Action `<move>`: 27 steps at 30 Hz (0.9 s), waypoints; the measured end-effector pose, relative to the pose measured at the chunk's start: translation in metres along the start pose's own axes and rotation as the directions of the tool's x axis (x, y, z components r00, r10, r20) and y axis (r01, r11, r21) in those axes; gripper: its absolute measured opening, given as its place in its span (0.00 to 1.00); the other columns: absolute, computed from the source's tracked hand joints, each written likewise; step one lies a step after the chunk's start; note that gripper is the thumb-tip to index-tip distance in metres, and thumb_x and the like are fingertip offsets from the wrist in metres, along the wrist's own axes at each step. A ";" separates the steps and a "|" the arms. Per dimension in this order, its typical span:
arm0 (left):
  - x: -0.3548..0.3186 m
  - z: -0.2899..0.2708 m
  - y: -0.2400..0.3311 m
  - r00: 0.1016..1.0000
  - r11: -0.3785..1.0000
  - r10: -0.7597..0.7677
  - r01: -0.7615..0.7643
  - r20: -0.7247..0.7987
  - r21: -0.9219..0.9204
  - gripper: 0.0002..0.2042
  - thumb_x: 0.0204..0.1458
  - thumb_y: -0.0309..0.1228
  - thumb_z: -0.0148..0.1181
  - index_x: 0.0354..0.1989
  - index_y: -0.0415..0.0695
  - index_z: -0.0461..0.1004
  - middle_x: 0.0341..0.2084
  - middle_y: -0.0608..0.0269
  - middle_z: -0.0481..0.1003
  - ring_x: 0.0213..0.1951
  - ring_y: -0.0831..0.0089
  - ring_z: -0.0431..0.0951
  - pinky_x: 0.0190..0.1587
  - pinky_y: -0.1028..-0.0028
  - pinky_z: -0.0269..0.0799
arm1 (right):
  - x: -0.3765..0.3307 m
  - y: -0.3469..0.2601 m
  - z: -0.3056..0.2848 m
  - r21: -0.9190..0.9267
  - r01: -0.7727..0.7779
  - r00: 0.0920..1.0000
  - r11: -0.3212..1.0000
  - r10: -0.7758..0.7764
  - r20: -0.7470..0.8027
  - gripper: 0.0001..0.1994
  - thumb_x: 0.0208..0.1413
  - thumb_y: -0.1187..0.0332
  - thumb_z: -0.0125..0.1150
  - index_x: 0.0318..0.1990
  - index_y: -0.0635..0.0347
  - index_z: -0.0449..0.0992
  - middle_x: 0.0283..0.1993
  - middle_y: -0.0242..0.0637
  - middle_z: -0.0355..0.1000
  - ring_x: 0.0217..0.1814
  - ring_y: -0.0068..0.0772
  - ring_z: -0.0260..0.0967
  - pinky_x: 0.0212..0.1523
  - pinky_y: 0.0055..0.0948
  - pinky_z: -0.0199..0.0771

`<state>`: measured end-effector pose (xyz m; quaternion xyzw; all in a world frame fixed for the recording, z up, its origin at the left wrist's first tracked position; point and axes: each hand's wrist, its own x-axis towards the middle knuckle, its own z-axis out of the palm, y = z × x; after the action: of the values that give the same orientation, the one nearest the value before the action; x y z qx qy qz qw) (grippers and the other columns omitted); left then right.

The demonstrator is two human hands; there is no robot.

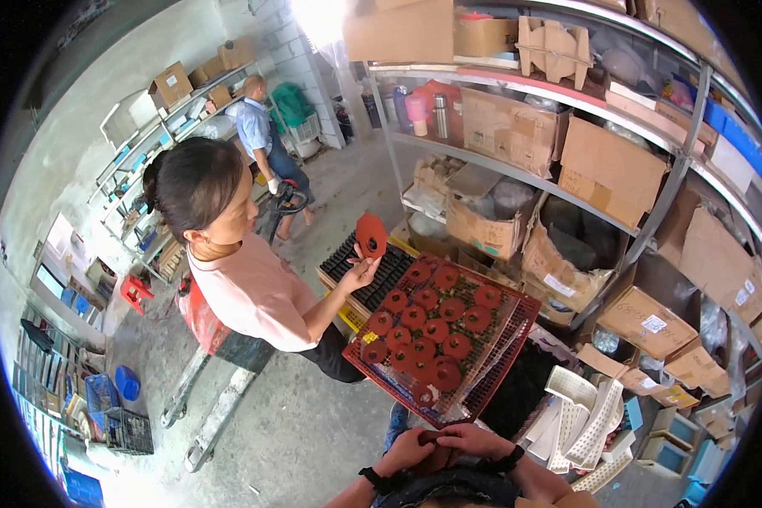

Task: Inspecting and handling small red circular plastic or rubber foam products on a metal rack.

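Close to my body, both hands grip one reddish-brown piece (437, 460), partly hidden by the fingers; it resembles the red parts on the tray. My left hand (404, 449) pinches it from one side, and my right hand (474, 442) has its fingers closed on the other side. Just beyond them is a red mesh tray (504, 360) bearing several red, flat, scalloped parts with center holes, such as a red part (457, 345). Across the tray a co-worker (249, 296) in a pink shirt holds up another red part (370, 235).
Black ribbed pieces (368, 275) fill a tray beyond the red one. Shelving (516, 161) with cardboard boxes (609, 173) lines the right. White perforated bins (588, 423) are piled at lower right. A pallet jack (220, 406) stands left; another person (258, 127) is further back.
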<state>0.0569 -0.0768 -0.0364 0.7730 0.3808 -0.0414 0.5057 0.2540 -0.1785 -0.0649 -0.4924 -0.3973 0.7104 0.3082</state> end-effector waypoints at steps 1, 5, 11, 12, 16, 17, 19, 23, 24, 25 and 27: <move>0.000 0.000 0.001 1.000 1.000 -0.004 0.004 0.002 0.002 0.21 0.49 0.41 0.60 0.45 0.37 0.74 0.38 0.45 0.78 0.42 0.52 0.78 0.45 0.61 0.73 | -0.002 -0.001 0.001 -0.001 0.002 1.000 1.000 -0.002 -0.003 0.19 0.66 0.59 0.54 0.56 0.63 0.72 0.42 0.31 0.75 0.42 0.21 0.72 0.43 0.24 0.74; -0.002 0.000 0.006 1.000 1.000 -0.008 0.008 0.012 -0.022 0.21 0.49 0.41 0.60 0.45 0.36 0.74 0.37 0.44 0.78 0.42 0.52 0.78 0.45 0.61 0.73 | -0.008 -0.008 0.004 -0.005 0.089 0.995 0.996 -0.089 -0.048 0.21 0.64 0.53 0.54 0.51 0.62 0.75 0.38 0.33 0.74 0.39 0.24 0.69 0.40 0.27 0.70; -0.003 -0.001 0.007 1.000 1.000 0.000 0.000 -0.014 0.001 0.21 0.50 0.41 0.60 0.45 0.36 0.74 0.37 0.44 0.78 0.42 0.51 0.78 0.45 0.60 0.73 | -0.008 -0.010 0.002 -0.003 0.046 0.999 0.999 -0.046 -0.026 0.20 0.65 0.56 0.54 0.55 0.63 0.72 0.42 0.33 0.76 0.42 0.23 0.71 0.43 0.26 0.72; -0.004 0.000 0.006 0.999 1.000 0.019 -0.019 -0.030 -0.015 0.21 0.50 0.41 0.60 0.45 0.36 0.74 0.37 0.44 0.78 0.42 0.51 0.78 0.45 0.60 0.73 | -0.007 -0.010 0.001 -0.019 0.028 1.000 0.999 -0.028 -0.011 0.20 0.66 0.59 0.53 0.59 0.62 0.70 0.44 0.31 0.75 0.43 0.21 0.72 0.44 0.24 0.74; -0.004 -0.001 0.005 0.999 1.000 0.019 -0.019 -0.049 -0.002 0.20 0.49 0.40 0.60 0.44 0.36 0.74 0.37 0.43 0.78 0.41 0.50 0.78 0.45 0.60 0.73 | -0.008 -0.017 0.002 -0.094 0.035 0.999 0.995 -0.036 -0.011 0.20 0.66 0.59 0.53 0.59 0.63 0.70 0.44 0.31 0.75 0.43 0.21 0.72 0.44 0.24 0.74; -0.004 0.000 0.004 0.999 1.000 0.019 -0.019 -0.049 -0.003 0.20 0.49 0.40 0.60 0.44 0.36 0.74 0.37 0.43 0.78 0.41 0.50 0.78 0.45 0.60 0.73 | -0.009 -0.018 0.003 -0.100 0.067 0.997 0.993 -0.071 -0.037 0.21 0.65 0.56 0.53 0.57 0.62 0.72 0.45 0.36 0.76 0.45 0.27 0.72 0.46 0.29 0.72; -0.002 0.001 0.001 0.998 0.999 0.034 -0.035 -0.054 -0.021 0.20 0.49 0.40 0.60 0.44 0.35 0.74 0.36 0.43 0.78 0.41 0.50 0.78 0.44 0.60 0.73 | -0.007 -0.015 0.003 -0.108 0.098 0.993 0.989 -0.105 -0.061 0.22 0.65 0.53 0.53 0.54 0.61 0.74 0.45 0.40 0.76 0.47 0.33 0.72 0.49 0.33 0.70; -0.001 -0.002 0.007 0.996 0.998 0.046 -0.048 -0.073 -0.028 0.20 0.49 0.40 0.60 0.43 0.35 0.74 0.36 0.43 0.78 0.41 0.50 0.78 0.44 0.59 0.73 | 0.001 -0.003 -0.003 -0.113 0.114 0.992 0.987 -0.118 -0.034 0.22 0.65 0.52 0.53 0.56 0.60 0.73 0.48 0.41 0.76 0.49 0.35 0.71 0.51 0.34 0.70; -0.001 -0.003 0.007 0.997 0.999 0.043 -0.045 -0.065 -0.026 0.20 0.49 0.40 0.60 0.43 0.35 0.74 0.36 0.43 0.78 0.41 0.49 0.78 0.44 0.59 0.73 | 0.002 -0.003 -0.004 -0.124 0.110 0.993 0.986 -0.115 -0.033 0.23 0.65 0.52 0.52 0.56 0.60 0.73 0.48 0.41 0.76 0.49 0.35 0.71 0.51 0.34 0.70; 0.000 -0.003 0.007 0.998 0.999 0.040 -0.041 -0.058 -0.024 0.21 0.49 0.41 0.60 0.43 0.35 0.74 0.36 0.43 0.78 0.41 0.49 0.78 0.44 0.59 0.73 | 0.003 -0.002 -0.005 -0.124 0.110 0.993 0.986 -0.115 -0.033 0.23 0.65 0.52 0.52 0.56 0.60 0.73 0.48 0.41 0.76 0.49 0.35 0.71 0.51 0.34 0.70; 0.001 -0.004 0.006 0.998 0.999 0.033 -0.034 -0.059 -0.019 0.21 0.49 0.41 0.60 0.43 0.35 0.74 0.35 0.43 0.78 0.41 0.49 0.78 0.44 0.59 0.73 | 0.004 -0.003 -0.005 -0.112 0.117 0.992 0.987 -0.121 -0.029 0.23 0.65 0.51 0.52 0.56 0.60 0.73 0.46 0.40 0.76 0.48 0.33 0.72 0.49 0.33 0.70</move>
<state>0.0600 -0.0744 -0.0306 0.7750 0.3830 -0.0066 0.5027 0.2580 -0.1725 -0.0649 -0.4966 -0.4593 0.6587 0.3295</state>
